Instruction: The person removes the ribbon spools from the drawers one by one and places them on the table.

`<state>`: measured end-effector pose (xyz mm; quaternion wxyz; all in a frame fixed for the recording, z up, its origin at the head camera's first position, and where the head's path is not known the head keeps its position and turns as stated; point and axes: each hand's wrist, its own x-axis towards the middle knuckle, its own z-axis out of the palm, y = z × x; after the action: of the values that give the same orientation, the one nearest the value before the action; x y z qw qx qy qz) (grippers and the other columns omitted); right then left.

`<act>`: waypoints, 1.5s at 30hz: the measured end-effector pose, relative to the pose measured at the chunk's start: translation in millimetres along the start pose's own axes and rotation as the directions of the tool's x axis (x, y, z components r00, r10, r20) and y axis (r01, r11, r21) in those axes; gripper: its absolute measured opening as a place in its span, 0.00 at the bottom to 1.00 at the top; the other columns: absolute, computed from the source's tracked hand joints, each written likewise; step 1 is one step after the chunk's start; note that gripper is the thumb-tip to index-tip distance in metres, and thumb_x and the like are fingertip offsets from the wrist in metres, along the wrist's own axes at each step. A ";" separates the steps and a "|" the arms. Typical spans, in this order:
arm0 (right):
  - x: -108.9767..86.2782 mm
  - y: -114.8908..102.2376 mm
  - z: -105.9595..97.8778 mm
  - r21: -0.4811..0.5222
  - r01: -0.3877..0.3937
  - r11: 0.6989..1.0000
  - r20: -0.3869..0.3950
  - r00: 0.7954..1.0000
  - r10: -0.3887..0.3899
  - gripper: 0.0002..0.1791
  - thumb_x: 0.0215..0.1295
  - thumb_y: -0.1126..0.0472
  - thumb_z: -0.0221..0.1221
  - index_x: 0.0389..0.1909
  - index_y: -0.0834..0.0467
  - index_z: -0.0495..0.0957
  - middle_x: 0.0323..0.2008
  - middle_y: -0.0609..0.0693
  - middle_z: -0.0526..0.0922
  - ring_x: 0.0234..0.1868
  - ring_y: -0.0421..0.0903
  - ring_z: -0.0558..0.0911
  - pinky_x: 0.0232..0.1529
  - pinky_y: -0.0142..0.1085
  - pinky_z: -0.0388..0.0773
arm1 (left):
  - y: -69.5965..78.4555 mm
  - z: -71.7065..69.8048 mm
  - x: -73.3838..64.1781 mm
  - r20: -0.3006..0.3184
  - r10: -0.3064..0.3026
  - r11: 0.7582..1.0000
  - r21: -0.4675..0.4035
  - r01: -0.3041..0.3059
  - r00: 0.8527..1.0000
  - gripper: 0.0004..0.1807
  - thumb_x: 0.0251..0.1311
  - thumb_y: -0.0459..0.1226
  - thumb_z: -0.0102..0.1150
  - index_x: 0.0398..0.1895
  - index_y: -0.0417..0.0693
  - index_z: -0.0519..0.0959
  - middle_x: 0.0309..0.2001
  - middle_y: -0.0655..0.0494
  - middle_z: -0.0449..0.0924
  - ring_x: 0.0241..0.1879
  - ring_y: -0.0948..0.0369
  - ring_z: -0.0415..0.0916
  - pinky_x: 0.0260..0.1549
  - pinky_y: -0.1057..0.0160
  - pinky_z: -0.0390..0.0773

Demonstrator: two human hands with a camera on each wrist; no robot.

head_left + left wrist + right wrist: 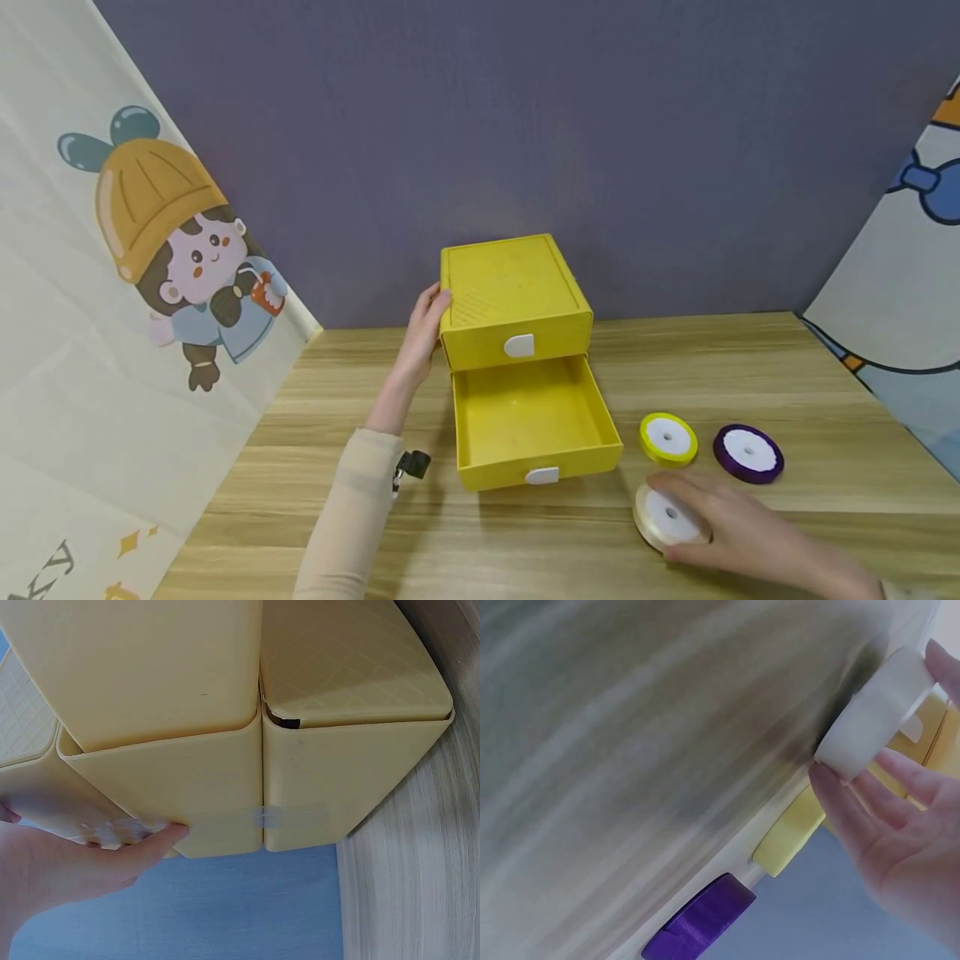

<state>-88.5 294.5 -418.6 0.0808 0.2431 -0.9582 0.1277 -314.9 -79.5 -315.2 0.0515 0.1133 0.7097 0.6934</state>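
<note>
A yellow drawer unit [517, 283] with white tab handles stands against the back wall, its open drawer [536, 408] bare inside. My left hand [422, 333] rests on the unit's left side. The left wrist view shows an extended finger [154, 846] pressing near the clear tape that joins the stacked boxes [180, 795]. Right of the drawer, my right hand [738, 529] pinches a cream ribbon roll [667, 518] between thumb and fingers, close over the table. In the right wrist view the cream ribbon roll [874, 712] is tilted, its edge between the fingertips.
A yellow ribbon roll [668, 438] and a purple ribbon roll [748, 454] lie flat on the wooden table [300, 492], just beyond my right hand. A dark wall [495, 125] rises behind, with a printed cartoon panel [67, 333] on the left.
</note>
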 end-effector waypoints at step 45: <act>18.1 -41.6 -20.1 0.134 0.039 0.990 -0.060 0.998 -0.031 0.34 0.53 0.37 0.69 0.59 0.47 0.76 0.54 0.38 0.82 0.49 0.38 0.80 0.44 0.34 0.82 | -0.4 -0.5 1.1 -0.007 -0.005 1.000 0.006 0.005 1.000 0.38 0.72 0.57 0.44 0.79 0.54 0.49 0.78 0.52 0.52 0.72 0.51 0.61 0.66 0.44 0.67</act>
<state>-82.1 256.8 -387.0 0.0937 0.2612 -0.9401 0.1979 -316.1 -79.7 -315.5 0.0505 0.1091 0.7123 0.6915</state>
